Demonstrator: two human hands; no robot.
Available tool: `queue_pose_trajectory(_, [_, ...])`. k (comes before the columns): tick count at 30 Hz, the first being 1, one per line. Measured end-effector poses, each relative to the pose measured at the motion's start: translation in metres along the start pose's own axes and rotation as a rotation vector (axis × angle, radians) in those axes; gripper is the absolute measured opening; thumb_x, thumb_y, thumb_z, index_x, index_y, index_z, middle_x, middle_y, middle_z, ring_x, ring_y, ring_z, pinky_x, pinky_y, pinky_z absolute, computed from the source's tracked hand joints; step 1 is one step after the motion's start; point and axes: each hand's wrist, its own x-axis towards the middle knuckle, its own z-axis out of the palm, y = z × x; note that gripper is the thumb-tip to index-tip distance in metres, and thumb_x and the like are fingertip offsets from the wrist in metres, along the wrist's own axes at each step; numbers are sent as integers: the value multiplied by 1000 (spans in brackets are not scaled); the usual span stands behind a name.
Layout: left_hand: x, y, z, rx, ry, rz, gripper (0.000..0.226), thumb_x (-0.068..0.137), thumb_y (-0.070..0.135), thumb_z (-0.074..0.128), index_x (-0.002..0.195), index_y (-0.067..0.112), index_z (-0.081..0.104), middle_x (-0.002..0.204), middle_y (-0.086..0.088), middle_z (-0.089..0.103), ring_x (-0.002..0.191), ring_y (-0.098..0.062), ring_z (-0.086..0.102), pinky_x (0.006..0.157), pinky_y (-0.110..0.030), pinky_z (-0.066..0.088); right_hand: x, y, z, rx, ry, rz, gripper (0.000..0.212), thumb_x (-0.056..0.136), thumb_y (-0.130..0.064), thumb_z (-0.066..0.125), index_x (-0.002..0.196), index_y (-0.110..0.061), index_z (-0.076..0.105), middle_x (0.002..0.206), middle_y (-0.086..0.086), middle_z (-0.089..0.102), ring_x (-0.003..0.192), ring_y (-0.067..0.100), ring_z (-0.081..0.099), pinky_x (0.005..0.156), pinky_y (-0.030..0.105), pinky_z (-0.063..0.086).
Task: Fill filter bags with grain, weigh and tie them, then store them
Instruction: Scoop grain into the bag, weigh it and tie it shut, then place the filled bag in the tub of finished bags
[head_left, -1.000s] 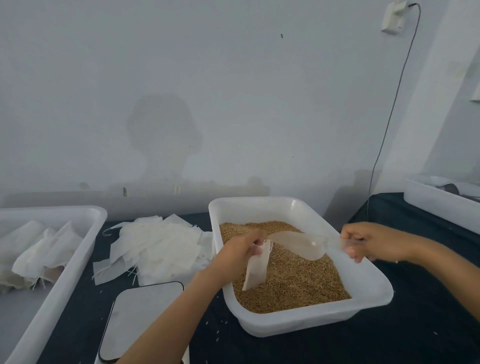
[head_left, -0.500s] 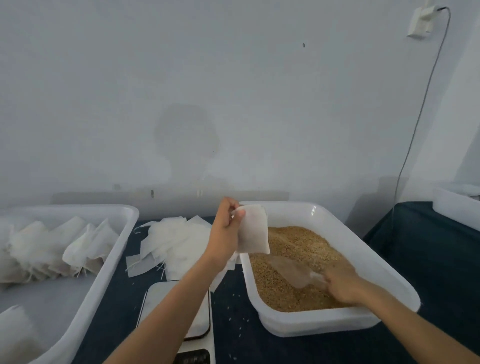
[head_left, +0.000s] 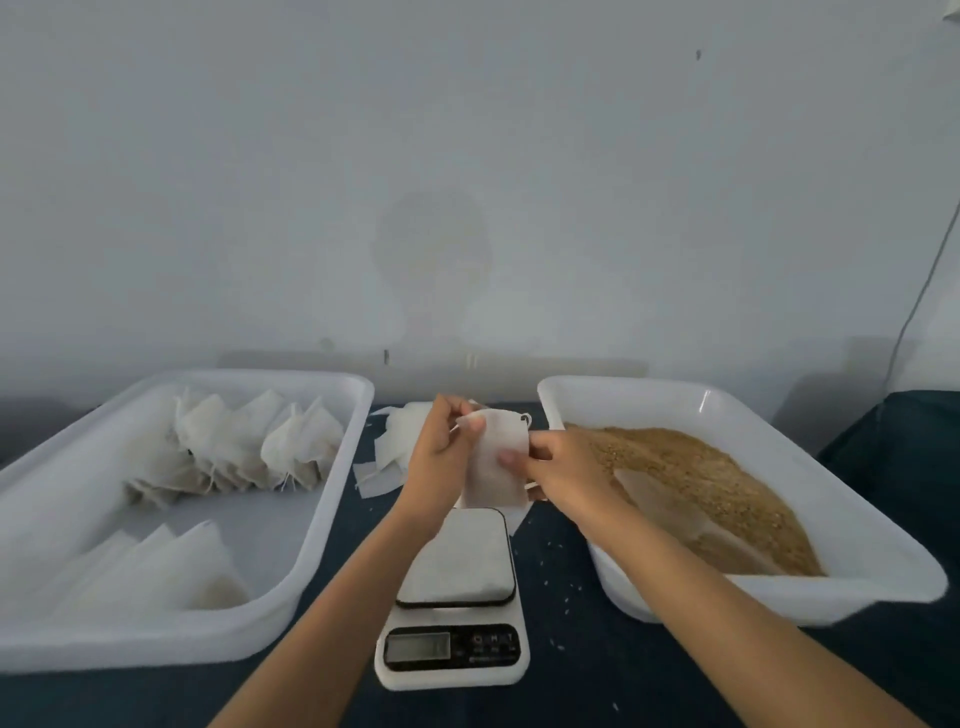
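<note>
- The filter bag (head_left: 493, 462), white and flat, hung upright in mid-air above the far edge of the scale, between the two hands and pinched by both.
- At the far left, a white tub (head_left: 332, 499) sat on the dark worktop (head_left: 561, 587); tied, filled bags (head_left: 244, 447) were heaped at its back and a few more (head_left: 171, 571) lay at its front.
- Behind the hands, between the two tubs, a loose pile of empty bags (head_left: 389, 452) lay on the worktop.
- The left hand (head_left: 441, 447) gripped the bag's upper left edge, thumb in front at its top corner and fingers curled behind.
- The scale (head_left: 457, 608) stood on the worktop directly below the bag, its platform bare and its display too blurred to read.
- The right hand (head_left: 556, 467) pinched the bag's right edge about halfway down, thumb on the front face.
- A few stray grains (head_left: 558, 582) were scattered on the worktop between the scale and the right-hand tub.
- At the right, a second white tub (head_left: 649, 395) held brown grain (head_left: 717, 483), with a clear scoop (head_left: 670, 499) lying on the grain just beyond the right forearm.
</note>
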Motion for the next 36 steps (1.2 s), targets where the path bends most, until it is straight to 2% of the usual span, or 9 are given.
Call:
queue_pose_trajectory(2, [-8,-7,-13,15,3,-35,13,94,6,51,90,17,46,100,10,59,83,1,56,65,-9,45,-1,7,17,12,-17,20,20,87,-15,66,95,4,67,93,15,70,85,28,68,66,40,59])
queue_pose_trajectory(4, [-15,-16,-26,107,0,-91,31,88,6,62,107,21,43,108,2,57,92,-11,58,71,-14,48,-2,17,33,0,-38,33,21,88,-16,65,98,3,68,93,15,70,84,28,68,63,35,58])
queue_pose_trajectory(7, [-25,-35,-42,281,-34,-190,61,77,16,76,121,19,34,94,-7,58,80,-16,58,62,-15,46,-3,31,50,-75,-43,17,23,87,-19,66,95,3,69,90,17,71,82,29,68,62,33,55])
queue_pose_trajectory(10, [-31,-53,-50,399,-37,-232,52,77,18,77,114,18,41,86,-5,57,73,-13,53,56,-16,42,-1,43,59,-144,-10,-23,23,86,-16,68,86,7,68,83,21,69,79,34,66,62,33,49])
queue_pose_trajectory(14, [-29,-61,-52,529,-47,-174,34,83,12,69,111,17,49,93,2,59,84,-13,56,68,-19,43,1,53,64,-188,30,-70,13,84,-8,67,82,4,65,82,14,69,81,28,65,70,37,50])
queue_pose_trajectory(17, [-26,-62,-54,633,-81,-90,29,85,9,65,111,15,53,100,6,56,93,-12,53,76,-20,41,3,60,60,-174,88,-63,4,85,-2,63,85,-5,61,87,3,67,84,15,63,71,20,46])
queue_pose_trajectory(21, [-20,-59,-62,653,-10,-3,28,85,11,68,109,10,54,106,6,56,102,-9,49,82,-15,35,6,60,51,-92,168,-75,24,87,6,54,96,-17,58,90,-5,64,84,-3,58,66,1,40])
queue_pose_trajectory(27, [-18,-57,-68,593,101,-53,22,87,10,65,105,13,52,107,6,55,107,-9,47,84,-17,37,12,61,44,-78,223,-78,30,87,9,49,99,-18,55,95,-4,63,88,-5,55,70,-2,38])
queue_pose_trajectory(36, [-21,-56,-68,575,103,-72,19,88,7,63,103,13,52,105,5,57,104,-7,48,94,-26,44,13,69,44,-89,228,-60,31,87,11,46,99,-15,56,96,0,63,85,0,55,70,-2,38])
